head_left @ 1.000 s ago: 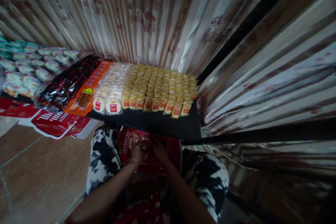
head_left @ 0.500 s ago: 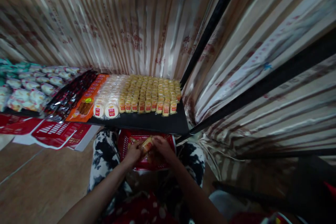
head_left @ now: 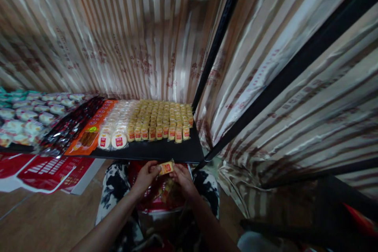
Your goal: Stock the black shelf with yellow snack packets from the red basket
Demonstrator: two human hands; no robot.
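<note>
Between my two hands is a small yellow wrapped snack packet [head_left: 166, 168] with a red label facing up. My left hand [head_left: 148, 174] pinches its left end, and my right hand [head_left: 182, 176] grips its right end. Below them a red basket [head_left: 144, 204] sits between my knees, with more yellow packets blurred inside it. Just ahead, rows of similar yellow packets [head_left: 159, 132] stand on a black shelf [head_left: 165, 152]. To their left are round white wrapped snacks [head_left: 119, 141] with red labels.
Further left on the shelf lie an orange snack bag [head_left: 81, 147], dark shiny packets [head_left: 63, 130] and white packets [head_left: 35, 116]. Red printed boxes [head_left: 44, 171] sit under the shelf. Black metal bars [head_left: 218, 35] and a striped curtain [head_left: 141, 47] close off the back and right.
Both hands have risen out of the basket toward the shelf's front edge with the packet between them. The view has shifted, so the shelf appears lower and further left.
</note>
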